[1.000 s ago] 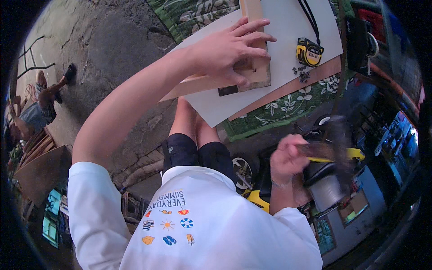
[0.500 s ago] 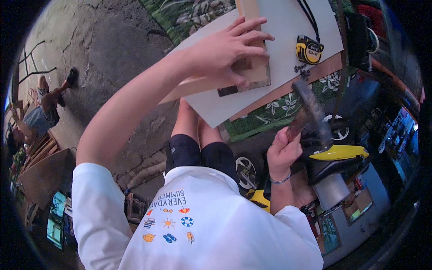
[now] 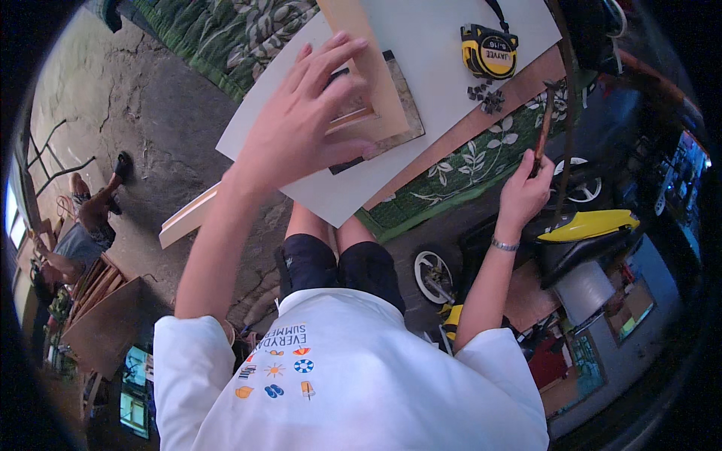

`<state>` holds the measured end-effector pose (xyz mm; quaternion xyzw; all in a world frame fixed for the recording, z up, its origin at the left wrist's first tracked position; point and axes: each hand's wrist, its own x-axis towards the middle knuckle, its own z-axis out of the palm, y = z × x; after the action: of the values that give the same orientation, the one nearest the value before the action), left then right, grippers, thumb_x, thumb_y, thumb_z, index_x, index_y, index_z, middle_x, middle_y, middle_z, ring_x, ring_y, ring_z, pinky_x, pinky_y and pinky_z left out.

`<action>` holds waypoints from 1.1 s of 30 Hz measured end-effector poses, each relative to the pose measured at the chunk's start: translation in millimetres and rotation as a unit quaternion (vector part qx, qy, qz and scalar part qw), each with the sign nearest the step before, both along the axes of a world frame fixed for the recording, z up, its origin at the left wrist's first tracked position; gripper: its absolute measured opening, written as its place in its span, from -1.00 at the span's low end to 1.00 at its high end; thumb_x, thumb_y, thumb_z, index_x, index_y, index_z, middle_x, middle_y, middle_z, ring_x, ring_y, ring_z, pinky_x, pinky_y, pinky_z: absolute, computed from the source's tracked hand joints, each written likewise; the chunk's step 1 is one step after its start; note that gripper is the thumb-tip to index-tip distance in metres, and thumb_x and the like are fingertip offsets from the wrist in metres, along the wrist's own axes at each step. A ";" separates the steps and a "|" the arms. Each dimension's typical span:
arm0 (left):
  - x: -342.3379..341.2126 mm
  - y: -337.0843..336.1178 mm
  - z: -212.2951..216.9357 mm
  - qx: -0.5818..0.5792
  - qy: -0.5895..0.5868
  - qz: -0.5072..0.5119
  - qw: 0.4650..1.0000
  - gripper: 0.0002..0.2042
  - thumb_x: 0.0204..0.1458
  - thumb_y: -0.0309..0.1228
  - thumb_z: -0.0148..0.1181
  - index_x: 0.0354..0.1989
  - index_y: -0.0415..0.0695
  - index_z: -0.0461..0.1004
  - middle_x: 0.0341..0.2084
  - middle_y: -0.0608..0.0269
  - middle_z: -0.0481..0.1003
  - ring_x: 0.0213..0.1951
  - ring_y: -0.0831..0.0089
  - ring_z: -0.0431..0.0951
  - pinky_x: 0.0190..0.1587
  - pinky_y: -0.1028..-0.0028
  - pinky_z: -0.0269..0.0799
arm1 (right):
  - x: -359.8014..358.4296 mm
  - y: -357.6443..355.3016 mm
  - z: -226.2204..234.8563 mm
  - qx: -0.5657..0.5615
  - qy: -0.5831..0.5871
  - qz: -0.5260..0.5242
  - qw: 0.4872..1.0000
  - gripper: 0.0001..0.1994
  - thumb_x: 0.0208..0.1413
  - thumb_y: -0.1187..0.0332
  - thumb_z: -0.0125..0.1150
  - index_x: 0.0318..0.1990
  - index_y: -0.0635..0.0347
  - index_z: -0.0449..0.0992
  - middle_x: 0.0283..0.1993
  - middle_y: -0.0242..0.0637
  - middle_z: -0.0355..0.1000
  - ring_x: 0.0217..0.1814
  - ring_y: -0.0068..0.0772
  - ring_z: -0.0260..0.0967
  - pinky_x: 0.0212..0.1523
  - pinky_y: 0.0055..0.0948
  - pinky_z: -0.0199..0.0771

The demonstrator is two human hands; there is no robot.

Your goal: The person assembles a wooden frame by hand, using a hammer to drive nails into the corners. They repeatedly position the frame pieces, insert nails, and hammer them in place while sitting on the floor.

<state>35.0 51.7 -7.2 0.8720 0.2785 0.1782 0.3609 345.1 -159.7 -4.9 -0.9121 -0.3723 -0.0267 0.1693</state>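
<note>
My left hand (image 3: pixel 301 128) has its fingers apart over the corner of a pale wooden frame (image 3: pixel 383 83); whether it touches the wood, I cannot tell. Beneath that corner shows a flat L-shaped piece with dark ends (image 3: pixel 406 137). The frame rests on a white board (image 3: pixel 444 113), and one of its rails (image 3: pixel 188 216) sticks out past the board at the left. My right hand (image 3: pixel 524 192) is closed round the wooden handle of a hammer (image 3: pixel 542 128), held out to the right with its head away from me.
A yellow and black tape measure (image 3: pixel 487 52) lies on the board beside several small dark pieces (image 3: pixel 485 98). Green leaf-patterned cloth (image 3: pixel 481 158) lies under the boards. A yellow and black motorbike (image 3: pixel 587 225) stands at the right. Another person (image 3: pixel 75 248) is at the far left.
My left hand has drawn back to the left off the frame's corner, uncovering more wood. The hammer, blurred and nearer before, has swung farther out to the right with my right hand.
</note>
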 end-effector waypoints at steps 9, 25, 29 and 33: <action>-1.0 -52.3 2.9 0.035 0.022 0.119 0.992 -0.52 -0.19 -0.42 0.59 0.02 0.00 0.68 -0.17 0.17 0.61 -0.16 0.16 0.60 -0.11 0.23 0.54 | -1.4 26.6 -1.0 0.009 -0.061 0.051 0.997 -0.74 0.33 0.25 0.27 0.04 0.20 0.56 -0.05 -0.09 0.46 0.09 0.03 0.42 0.11 -0.08 0.40; -17.7 -74.6 24.3 0.086 0.263 0.058 0.959 -0.15 -0.06 -0.53 0.29 0.48 0.45 0.31 0.02 0.16 0.39 0.00 0.12 0.45 0.03 0.16 0.46 | -17.6 63.3 -2.1 0.060 0.100 0.094 0.989 -0.89 0.24 0.41 0.30 -0.18 0.25 0.56 -0.19 -0.18 0.50 -0.09 -0.06 0.48 -0.01 -0.14 0.45; -22.0 -74.5 32.9 0.061 0.306 0.043 0.949 -0.14 -0.01 -0.50 0.21 0.53 0.50 0.22 0.01 0.08 0.35 -0.01 0.09 0.44 0.04 0.16 0.47 | -48.4 59.1 12.8 0.129 0.158 0.050 0.978 -0.93 0.27 0.48 0.28 -0.18 0.28 0.54 -0.18 -0.14 0.53 -0.16 -0.19 0.51 -0.09 -0.25 0.53; -25.3 -68.0 33.1 0.045 0.266 0.036 0.962 -0.15 -0.03 -0.48 0.28 0.50 0.49 0.27 -0.02 0.12 0.37 -0.03 0.14 0.44 0.04 0.19 0.46 | -104.0 69.4 28.6 0.152 0.212 0.208 0.943 -0.88 0.20 0.53 0.34 -0.15 0.24 0.52 -0.14 -0.15 0.51 -0.08 -0.14 0.50 -0.01 -0.21 0.52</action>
<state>9.7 -16.3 25.9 0.8928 0.3870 -0.0351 0.2277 241.2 -90.4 23.8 -0.7623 -0.5006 0.1467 0.3830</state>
